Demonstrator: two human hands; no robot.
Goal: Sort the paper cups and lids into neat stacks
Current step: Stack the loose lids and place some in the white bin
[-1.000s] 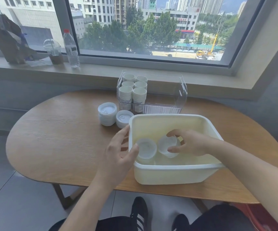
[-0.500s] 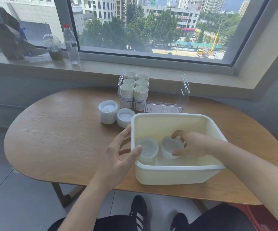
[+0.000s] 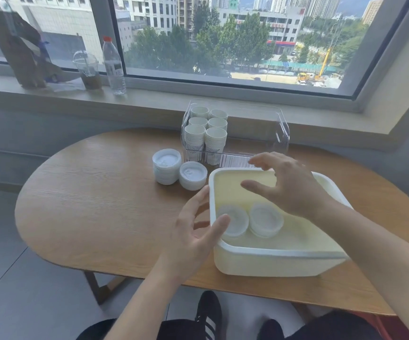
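A cream plastic tub (image 3: 279, 262) stands on the wooden table (image 3: 100, 207). Two short stacks of white lids (image 3: 234, 223) (image 3: 266, 220) lie side by side on its floor. My right hand (image 3: 289, 185) hovers above the tub with fingers spread, holding nothing. My left hand (image 3: 198, 224) is open at the tub's left wall, thumb on the rim beside the left lid stack. Two more lid stacks (image 3: 166, 166) (image 3: 193, 175) sit on the table left of the tub. Behind them, a clear bin (image 3: 272, 133) holds several stacks of white paper cups (image 3: 205, 132).
On the window sill (image 3: 149, 104) stand a water bottle (image 3: 113, 66), a plastic drink cup (image 3: 88, 71) and a crumpled brown paper bag (image 3: 24, 52). The table's front edge is close to my knees, and my black shoes (image 3: 209, 315) show below it.
My right hand let go of the right lid stack in the tub and rose above it with fingers spread. My left hand stayed at the tub's left wall.
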